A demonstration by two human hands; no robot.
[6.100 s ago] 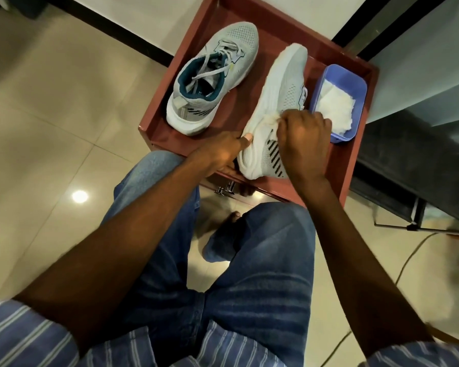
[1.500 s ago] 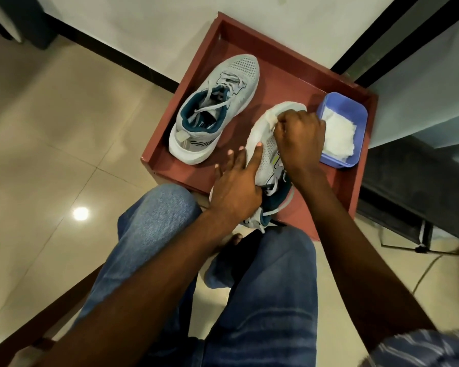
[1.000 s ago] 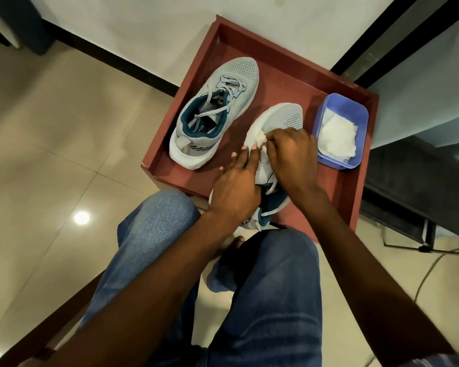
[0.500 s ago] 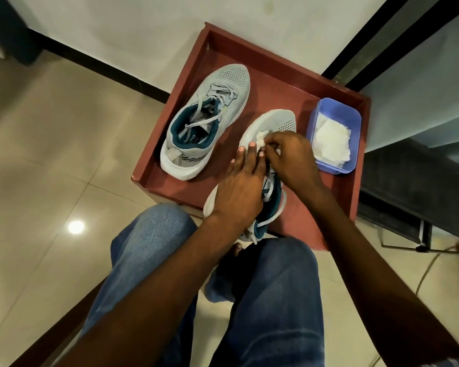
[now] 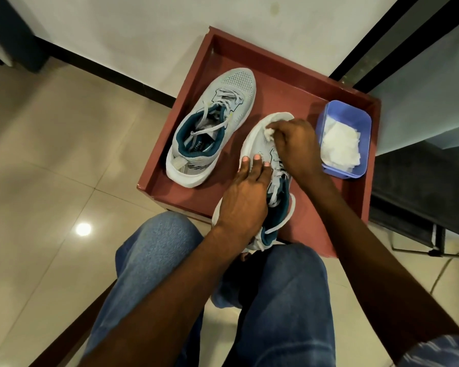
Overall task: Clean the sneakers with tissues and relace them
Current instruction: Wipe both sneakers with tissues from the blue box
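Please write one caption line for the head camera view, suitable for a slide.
Left hand steadies a sneaker on the red tray while the right hand wipes its toe with a tissue.

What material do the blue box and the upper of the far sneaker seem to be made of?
Blue box: likely plastic, smooth and slightly glossy, with thin moulded walls and rounded corners. Far sneaker: the grey upper looks like knit mesh fabric, matte, with small perforations at the toe; the white sole seems foam or rubber.

head cam | looks fwd+down, steep | close over red tray (image 5: 355, 207) | single view
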